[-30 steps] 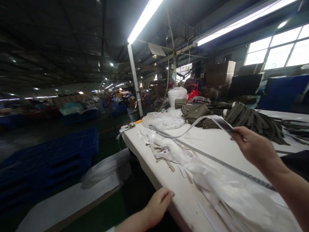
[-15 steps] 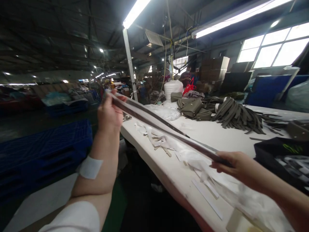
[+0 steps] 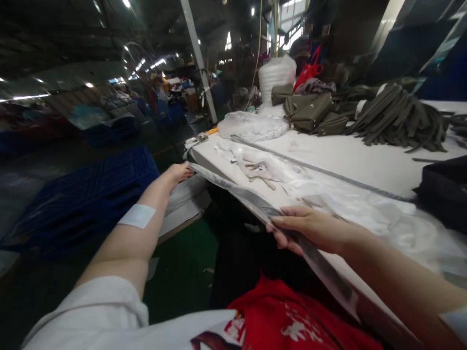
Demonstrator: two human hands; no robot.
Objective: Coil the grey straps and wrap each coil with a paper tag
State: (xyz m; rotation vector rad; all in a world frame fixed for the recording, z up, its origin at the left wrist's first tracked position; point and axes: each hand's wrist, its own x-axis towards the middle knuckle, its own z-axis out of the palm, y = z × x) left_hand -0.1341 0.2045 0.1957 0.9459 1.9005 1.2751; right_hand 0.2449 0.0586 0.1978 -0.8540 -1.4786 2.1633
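Note:
Between my hands runs a long, thin grey strap (image 3: 222, 182) with a shiny, film-like surface. My left hand (image 3: 178, 174) is closed on its far end, beyond the table's left edge. Closer to me, my right hand (image 3: 304, 226) grips the strap partway along, thumb on top and fingers beneath. From there the strap hangs down to the lower right, past the table's front edge. A dark strap (image 3: 314, 167) lies lengthwise on the white table (image 3: 248, 148), apart from both hands.
Crumpled clear plastic and paper scraps (image 3: 260, 170) litter the table's near side. Farther back are a plastic bundle (image 3: 253, 126), olive pouches (image 3: 310, 112), a pile of dark straps (image 3: 401, 119) and a white roll (image 3: 276, 78). Blue pallets (image 3: 87, 194) stand on the left.
Both hands have come down and nearer, the right one also moving left along the strap. A dark strap now lies on the table. The view has tilted downward.

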